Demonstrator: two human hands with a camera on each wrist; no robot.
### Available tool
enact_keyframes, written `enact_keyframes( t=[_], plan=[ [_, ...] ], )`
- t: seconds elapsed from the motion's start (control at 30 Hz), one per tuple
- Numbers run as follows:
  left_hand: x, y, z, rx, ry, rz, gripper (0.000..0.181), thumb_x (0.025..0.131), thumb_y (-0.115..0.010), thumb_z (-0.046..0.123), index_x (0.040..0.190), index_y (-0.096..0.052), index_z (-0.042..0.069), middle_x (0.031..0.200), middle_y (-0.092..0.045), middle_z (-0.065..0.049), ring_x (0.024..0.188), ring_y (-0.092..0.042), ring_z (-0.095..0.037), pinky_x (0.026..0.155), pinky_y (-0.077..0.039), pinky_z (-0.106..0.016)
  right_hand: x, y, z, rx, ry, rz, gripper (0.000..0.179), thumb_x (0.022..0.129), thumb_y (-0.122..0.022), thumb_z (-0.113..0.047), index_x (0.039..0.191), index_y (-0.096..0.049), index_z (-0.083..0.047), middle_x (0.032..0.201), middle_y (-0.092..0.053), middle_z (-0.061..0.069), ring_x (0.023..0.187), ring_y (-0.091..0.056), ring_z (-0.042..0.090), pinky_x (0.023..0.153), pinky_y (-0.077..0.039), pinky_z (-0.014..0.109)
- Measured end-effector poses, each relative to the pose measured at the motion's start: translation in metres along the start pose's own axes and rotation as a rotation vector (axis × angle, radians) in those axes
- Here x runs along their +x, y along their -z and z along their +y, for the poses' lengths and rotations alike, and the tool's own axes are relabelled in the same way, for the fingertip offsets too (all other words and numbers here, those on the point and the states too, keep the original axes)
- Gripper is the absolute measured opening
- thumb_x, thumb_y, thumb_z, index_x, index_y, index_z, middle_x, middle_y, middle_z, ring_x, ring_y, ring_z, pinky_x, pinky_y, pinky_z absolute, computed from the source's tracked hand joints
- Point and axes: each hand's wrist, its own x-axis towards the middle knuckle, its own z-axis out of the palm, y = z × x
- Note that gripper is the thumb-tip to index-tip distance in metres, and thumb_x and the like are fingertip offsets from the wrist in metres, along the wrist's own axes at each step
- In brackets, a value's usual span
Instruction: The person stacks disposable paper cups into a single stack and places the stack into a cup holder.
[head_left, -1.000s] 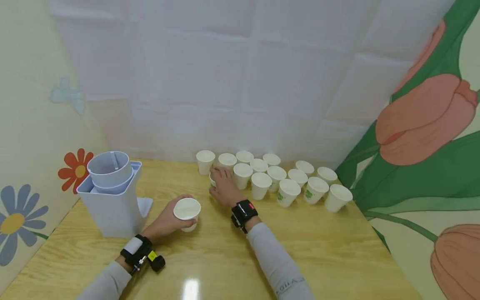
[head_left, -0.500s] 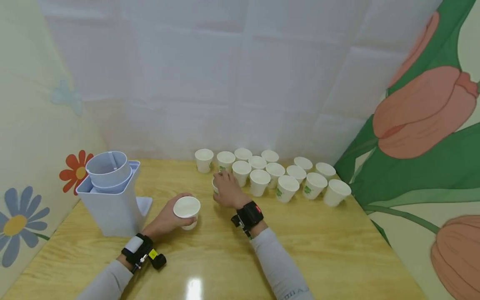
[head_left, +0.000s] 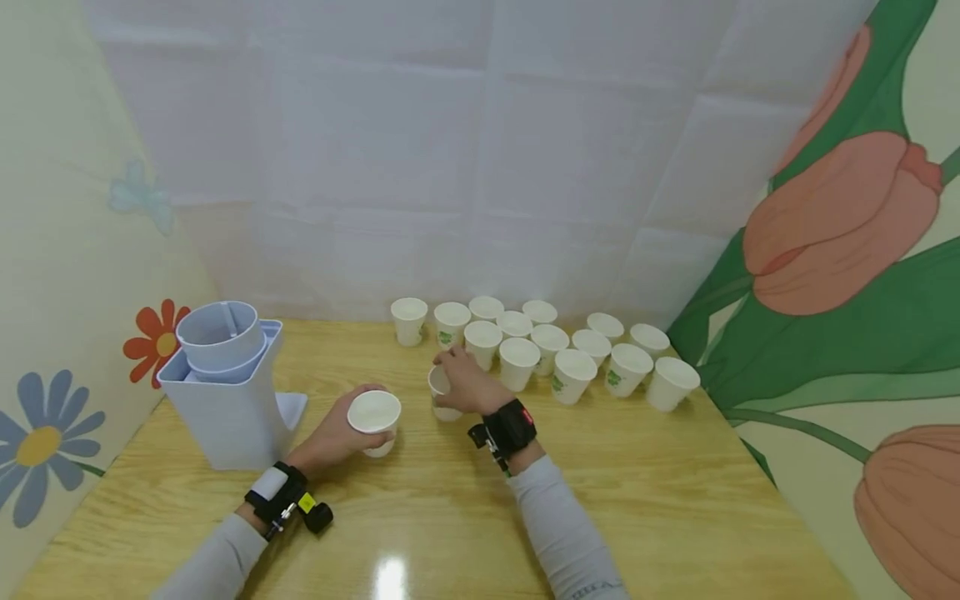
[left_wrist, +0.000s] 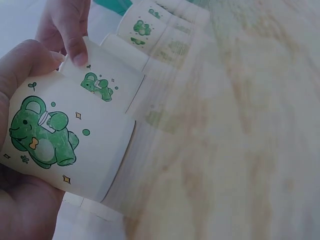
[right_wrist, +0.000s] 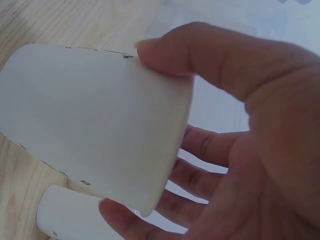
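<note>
My left hand (head_left: 337, 433) grips a white paper cup (head_left: 374, 413) round its side, upright at the table's middle left. In the left wrist view this paper cup (left_wrist: 55, 130) bears a green cartoon bear. Just right of it, my right hand (head_left: 472, 382) holds a second paper cup (head_left: 444, 403) near its rim. The right wrist view shows the thumb on one side of that second cup (right_wrist: 95, 120) and fingertips on the other. Beyond the right hand, several more white paper cups (head_left: 517, 360) stand upright in loose rows.
A pale lilac bin-like container (head_left: 225, 425) with round tubs (head_left: 221, 337) stacked in its top stands on the left. The wooden table (head_left: 450, 517) runs back to a white sheet (head_left: 375, 150). Painted walls flank both sides.
My right hand has drawn its cup away from the rows, toward me and slightly right. The left hand stays nearly still with its cup.
</note>
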Motion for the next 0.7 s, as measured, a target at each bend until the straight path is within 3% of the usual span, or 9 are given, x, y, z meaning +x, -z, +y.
enact_keyframes(
  t=[0.17, 0.47, 0.7],
  plan=[
    [0.002, 0.002, 0.000, 0.021, -0.026, -0.009, 0.061, 0.078, -0.085, 0.004, 0.130, -0.055, -0.003, 0.115, -0.066, -0.012, 0.102, -0.061, -0.012, 0.091, -0.048, -0.024, 0.000, 0.003, 0.003, 0.028, 0.007, -0.019, 0.055, 0.087, -0.079, -0.015, 0.133, -0.054, 0.002, 0.132, -0.053, 0.023, 0.121, -0.054, 0.037, 0.102, -0.047, 0.046],
    [-0.002, 0.002, 0.005, 0.002, 0.037, -0.010, 0.064, 0.077, -0.087, 0.007, 0.131, -0.054, 0.000, 0.117, -0.065, -0.012, 0.104, -0.060, -0.016, 0.093, -0.047, -0.025, 0.001, 0.003, 0.003, 0.018, -0.006, -0.045, 0.056, 0.091, -0.075, -0.026, 0.136, -0.056, 0.000, 0.134, -0.056, 0.019, 0.122, -0.055, 0.033, 0.103, -0.047, 0.043],
    [0.000, 0.003, 0.006, 0.024, 0.028, -0.014, 0.063, 0.079, -0.086, 0.007, 0.132, -0.054, -0.002, 0.119, -0.065, -0.015, 0.105, -0.059, -0.018, 0.094, -0.046, -0.027, 0.000, 0.012, -0.003, 0.043, 0.030, 0.037, 0.058, 0.094, -0.070, -0.030, 0.139, -0.054, 0.002, 0.134, -0.055, 0.021, 0.122, -0.054, 0.034, 0.102, -0.047, 0.045]
  ],
)
